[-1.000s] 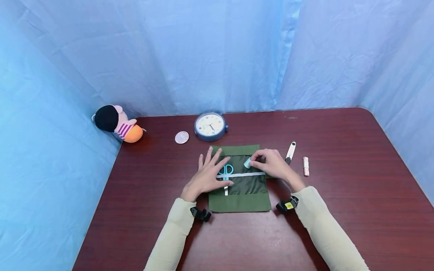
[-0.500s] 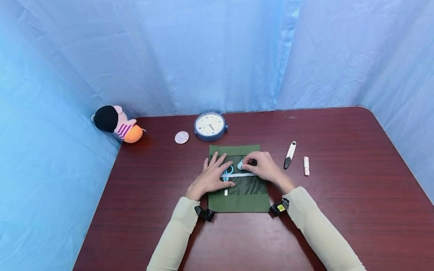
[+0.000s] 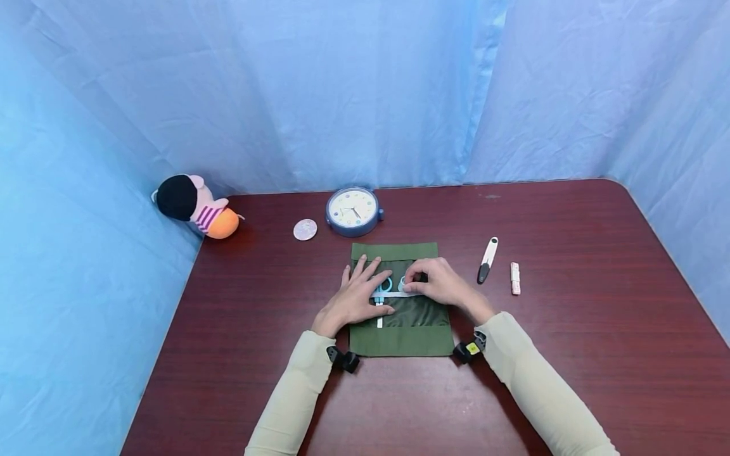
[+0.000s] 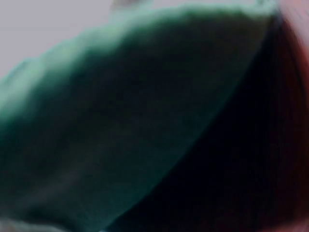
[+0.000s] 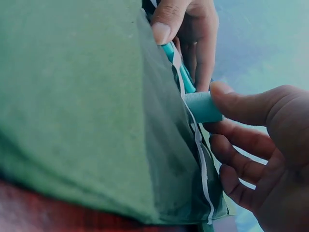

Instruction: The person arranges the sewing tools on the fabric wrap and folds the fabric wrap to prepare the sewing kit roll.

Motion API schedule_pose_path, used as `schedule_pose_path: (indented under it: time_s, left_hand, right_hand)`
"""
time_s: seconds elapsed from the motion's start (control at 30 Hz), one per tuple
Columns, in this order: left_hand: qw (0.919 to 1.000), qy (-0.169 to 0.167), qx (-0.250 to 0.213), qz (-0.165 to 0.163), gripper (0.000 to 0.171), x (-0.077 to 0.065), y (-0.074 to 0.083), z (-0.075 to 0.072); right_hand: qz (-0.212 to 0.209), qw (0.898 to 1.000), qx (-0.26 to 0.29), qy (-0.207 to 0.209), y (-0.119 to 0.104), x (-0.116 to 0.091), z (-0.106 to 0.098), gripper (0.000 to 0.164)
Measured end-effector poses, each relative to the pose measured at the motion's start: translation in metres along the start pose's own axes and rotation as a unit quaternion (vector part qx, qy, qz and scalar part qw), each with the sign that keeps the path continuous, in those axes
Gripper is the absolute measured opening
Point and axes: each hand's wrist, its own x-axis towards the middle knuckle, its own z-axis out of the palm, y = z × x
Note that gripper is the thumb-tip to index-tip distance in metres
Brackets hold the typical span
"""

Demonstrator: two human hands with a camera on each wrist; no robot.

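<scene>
A green fabric sewing pouch (image 3: 399,342) lies unfolded on the table, with a white elastic strip (image 5: 203,169) across its dark inner panel. Blue-handled scissors (image 3: 388,285) are tucked under the strip. My left hand (image 3: 352,301) rests over the scissors and the pouch's left side, fingers spread. Between thumb and fingers, my right hand (image 3: 441,280) pinches a pale teal thread spool (image 5: 203,107). One end of the spool meets the elastic strip in the right wrist view, just beside the scissors' handles. Blurred green fabric (image 4: 120,125) fills most of the left wrist view.
Right of the pouch lie a slim white-and-black tool (image 3: 487,259) and a small pale pink bundle (image 3: 516,278). Behind the pouch stands a blue round clock (image 3: 352,211), with a flat round disc (image 3: 305,230) beside it. A plush toy (image 3: 196,206) sits at the far left corner.
My right hand has carried the spool left and slightly down, from above the panel's right part to the elastic beside the scissors. The left hand has shifted slightly right and nearer.
</scene>
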Motion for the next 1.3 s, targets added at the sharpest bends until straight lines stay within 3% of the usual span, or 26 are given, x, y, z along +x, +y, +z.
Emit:
schedule_pose_path:
  time_s: [0.27,0.53,0.87,1.17,1.3]
  left_hand:
    - [1.0000,0.001,0.004,-0.004,0.075,-0.001,-0.001,0.002]
    - [1.0000,0.004,0.006,-0.005,0.075,-0.002,-0.001,0.001]
    - [1.0000,0.003,-0.008,-0.002,0.077,-0.001,-0.002,0.004]
    - [0.9996,-0.004,-0.027,-0.007,0.077,0.002,-0.005,0.007]
    - [0.9996,-0.006,-0.025,-0.009,0.077,0.002,-0.004,0.007]
  right_hand:
    - [0.028,0.999,0.021,-0.010,0.000,0.002,-0.001,0.006]
    - [0.004,1.000,-0.019,-0.004,-0.006,0.008,0.000,0.005]
    - [-0.016,0.997,-0.023,-0.068,-0.010,0.013,-0.003,0.005]
    - [0.069,0.990,0.072,-0.099,0.003,0.020,-0.006,0.010]
    - [0.086,0.987,0.092,-0.102,0.006,0.022,-0.006,0.009]
